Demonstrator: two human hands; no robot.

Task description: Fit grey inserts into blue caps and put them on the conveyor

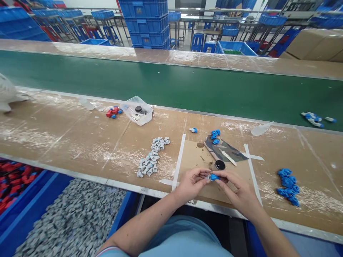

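My left hand (192,182) and my right hand (235,191) meet over a cardboard mat (193,157) at the bench's near edge. Together they pinch a small blue and grey plastic part (213,177) between their fingertips. Just beyond the hands stands a small round black pot (219,165). A white stick (228,157) lies on a camouflage cloth (227,148) behind it, with a few blue parts (215,135) at the cloth's far end. A row of grey parts (152,157) lies to the left. A pile of blue parts (288,185) lies to the right.
A green conveyor belt (171,84) runs behind the bench, with some finished parts (313,119) on it at right. A clear plastic tub (137,110) and red parts (112,111) sit at the bench's far edge. Bins of grey parts (69,221) and red parts (13,178) stand below left.
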